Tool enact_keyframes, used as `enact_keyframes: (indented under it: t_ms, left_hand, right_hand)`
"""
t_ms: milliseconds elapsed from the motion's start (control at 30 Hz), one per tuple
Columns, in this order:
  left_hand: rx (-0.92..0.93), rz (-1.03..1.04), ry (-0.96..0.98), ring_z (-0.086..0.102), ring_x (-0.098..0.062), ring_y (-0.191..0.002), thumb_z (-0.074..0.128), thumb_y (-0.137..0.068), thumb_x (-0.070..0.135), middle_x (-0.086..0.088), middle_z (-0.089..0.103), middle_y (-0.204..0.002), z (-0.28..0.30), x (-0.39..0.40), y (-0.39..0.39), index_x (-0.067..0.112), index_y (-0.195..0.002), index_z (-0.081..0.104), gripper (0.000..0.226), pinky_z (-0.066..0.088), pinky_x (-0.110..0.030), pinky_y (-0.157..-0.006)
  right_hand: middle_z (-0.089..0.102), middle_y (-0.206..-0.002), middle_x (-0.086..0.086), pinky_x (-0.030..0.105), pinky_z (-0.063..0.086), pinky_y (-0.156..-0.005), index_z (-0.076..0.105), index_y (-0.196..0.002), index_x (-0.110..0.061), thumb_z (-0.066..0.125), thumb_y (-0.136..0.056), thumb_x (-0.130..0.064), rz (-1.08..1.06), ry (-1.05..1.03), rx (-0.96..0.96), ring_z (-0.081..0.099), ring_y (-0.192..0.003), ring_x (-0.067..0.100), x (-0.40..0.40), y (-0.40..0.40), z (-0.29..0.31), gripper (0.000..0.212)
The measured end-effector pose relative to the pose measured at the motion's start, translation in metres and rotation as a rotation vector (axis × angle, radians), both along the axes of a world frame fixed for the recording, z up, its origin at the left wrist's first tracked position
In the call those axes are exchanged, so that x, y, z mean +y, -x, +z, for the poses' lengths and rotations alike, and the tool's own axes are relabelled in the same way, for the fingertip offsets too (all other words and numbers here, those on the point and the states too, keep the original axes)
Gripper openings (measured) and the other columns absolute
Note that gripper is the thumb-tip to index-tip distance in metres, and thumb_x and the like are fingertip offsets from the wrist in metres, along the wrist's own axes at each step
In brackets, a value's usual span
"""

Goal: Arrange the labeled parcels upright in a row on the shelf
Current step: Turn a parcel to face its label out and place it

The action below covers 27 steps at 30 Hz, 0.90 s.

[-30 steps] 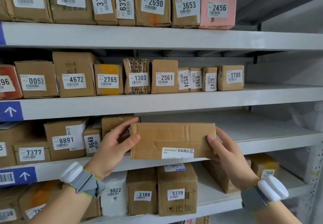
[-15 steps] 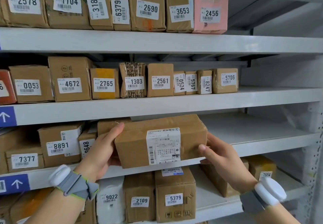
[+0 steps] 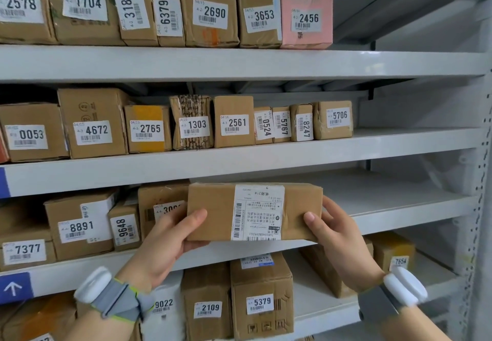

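A long brown parcel [image 3: 213, 210] with a white shipping label facing me is held lengthwise in front of the third shelf [image 3: 399, 218]. My left hand [image 3: 162, 245] grips its left end and my right hand [image 3: 338, 237] grips its right end. It hides part of a parcel [image 3: 162, 199] numbered 30-something, the last in the row that includes 9648 [image 3: 125, 230] and 8891 [image 3: 80, 223]. To the right of the held parcel the shelf board is bare.
Rows of numbered parcels fill the two upper shelves, ending at pink box 2456 [image 3: 306, 16] and box 5706 [image 3: 332, 119]. Below stand parcels 2109 [image 3: 207, 306] and 5379 [image 3: 262, 298]. A perforated grey upright [image 3: 479, 207] bounds the right side.
The parcel has been turned in my hands: first a plain side faced me, now the shipping label faces me squarely. It has also shifted slightly right; both hands keep their hold.
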<state>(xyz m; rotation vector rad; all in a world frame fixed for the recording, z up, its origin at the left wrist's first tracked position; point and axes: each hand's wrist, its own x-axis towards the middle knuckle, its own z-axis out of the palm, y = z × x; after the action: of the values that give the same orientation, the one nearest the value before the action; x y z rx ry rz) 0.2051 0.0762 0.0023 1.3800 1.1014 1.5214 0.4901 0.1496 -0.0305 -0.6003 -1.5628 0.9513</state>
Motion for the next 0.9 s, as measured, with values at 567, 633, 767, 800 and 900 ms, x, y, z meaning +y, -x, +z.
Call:
enact_keyframes:
  t_ms: [567,633,767,800,900]
  left_hand:
    - [0.153,0.144,-0.162,0.066,-0.003,-0.103,0.063,-0.080,0.048,0.020,0.071,-0.109,-0.006,0.000,-0.002,0.047,-0.122,0.055,0.043,0.055,-0.028,-0.084]
    - [0.117,0.187,-0.130,0.068,-0.015,-0.096,0.056,-0.081,0.048,0.014,0.074,-0.100,-0.004,0.000,-0.003,0.045,-0.114,0.060,0.034,0.059,-0.044,-0.080]
    - [0.091,0.224,-0.037,0.070,-0.029,-0.083,0.048,-0.080,0.061,-0.008,0.073,-0.093,0.000,-0.003,-0.004,0.032,-0.104,0.067,0.042,0.059,-0.052,-0.075]
    - [0.101,0.225,-0.028,0.071,-0.030,-0.081,0.044,-0.079,0.065,-0.010,0.074,-0.089,0.000,-0.005,-0.005,0.030,-0.100,0.068,0.047,0.059,-0.049,-0.072]
    - [0.127,0.198,-0.026,0.070,-0.031,-0.070,0.035,-0.074,0.079,-0.013,0.074,-0.078,0.001,-0.008,-0.006,0.031,-0.091,0.073,0.064,0.056,-0.039,-0.060]
  right_hand:
    - [0.072,-0.107,-0.027,0.017,0.055,-0.086,0.063,-0.111,-0.056,0.045,-0.092,-0.041,-0.059,-0.096,-0.096,0.067,-0.105,0.000,-0.010,0.001,0.004,0.029]
    - [0.069,-0.106,-0.034,0.018,0.055,-0.090,0.055,-0.116,-0.060,0.044,-0.094,-0.050,-0.033,-0.080,-0.108,0.065,-0.107,-0.003,-0.013,0.002,0.005,0.027]
    - [0.070,-0.110,-0.030,0.006,0.049,-0.083,0.049,-0.132,-0.041,0.058,-0.076,-0.075,0.015,-0.104,-0.182,0.064,-0.108,-0.006,-0.020,0.000,0.008,0.066]
    - [0.071,-0.108,-0.029,0.006,0.050,-0.081,0.052,-0.129,-0.040,0.060,-0.078,-0.071,0.005,-0.090,-0.187,0.065,-0.107,-0.005,-0.020,0.000,0.007,0.060]
    - [0.072,-0.098,-0.031,0.008,0.052,-0.073,0.056,-0.114,-0.040,0.057,-0.088,-0.044,-0.016,-0.058,-0.169,0.066,-0.099,-0.007,-0.019,0.002,0.007,0.026]
